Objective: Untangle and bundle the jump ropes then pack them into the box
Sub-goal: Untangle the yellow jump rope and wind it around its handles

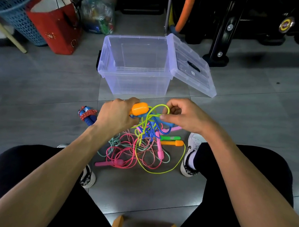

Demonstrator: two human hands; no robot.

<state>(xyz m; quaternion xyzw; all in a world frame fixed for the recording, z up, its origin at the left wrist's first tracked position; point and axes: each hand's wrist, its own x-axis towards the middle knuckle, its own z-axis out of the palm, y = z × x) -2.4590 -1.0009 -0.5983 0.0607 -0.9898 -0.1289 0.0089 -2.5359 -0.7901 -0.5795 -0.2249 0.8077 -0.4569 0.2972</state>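
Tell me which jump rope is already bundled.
The blue-handled rope left of the left hand: its red cord is wrapped round its handles. The others lie loose and tangled.

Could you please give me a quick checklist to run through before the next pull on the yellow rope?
1. Left hand grips the orange handle: ok.
2. Right hand pinches the yellow rope: ok.
3. Yellow rope free of the blue rope: not ok, they cross.
4. Box open and empty: ok, lid leans at its right side.
5. Pile on the floor untangled: not ok.
6. One bundle finished: ok, not yet in the box.
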